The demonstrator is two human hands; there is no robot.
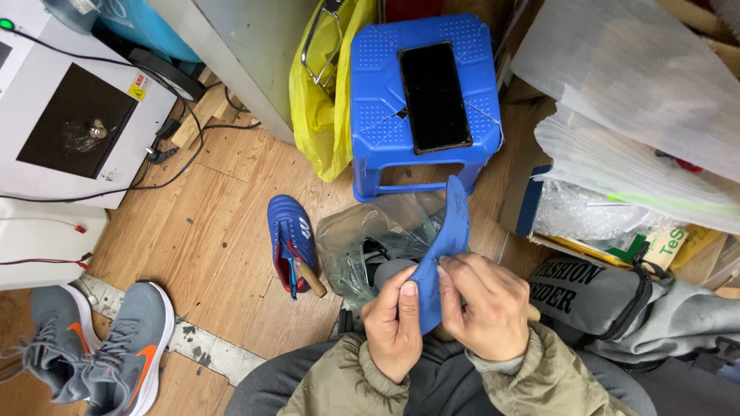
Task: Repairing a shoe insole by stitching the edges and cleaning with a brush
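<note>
I see both my hands low in the centre of the head view, pinching a blue shoe insole (445,243) between them. My left hand (395,323) grips the lower part of the insole with the thumb pressed flat on its face and the other fingers wrapped behind. My right hand (484,304) is just beside it, fingertips clamped on the insole's right edge near the middle. The insole stands nearly upright, curving up and to the right, its rounded tip rising in front of the blue plastic stool (422,100).

A dark phone (435,96) lies flat on top of that stool. Behind the insole, on the wooden floor (208,231), sits a crumpled clear plastic bag (362,239) with dark things inside that I cannot make out. Just left of the bag lies a blue football boot (290,235), a wooden-handled tool (310,277) resting across its opening.

A pair of grey trainers (100,347) with orange marks stands at lower left. A yellow bag (320,92) leans beside the stool, and a white machine (73,108) with a dark window fills the upper left. Foam sheets (617,85) and bubble wrap (574,212) are piled at the right.
</note>
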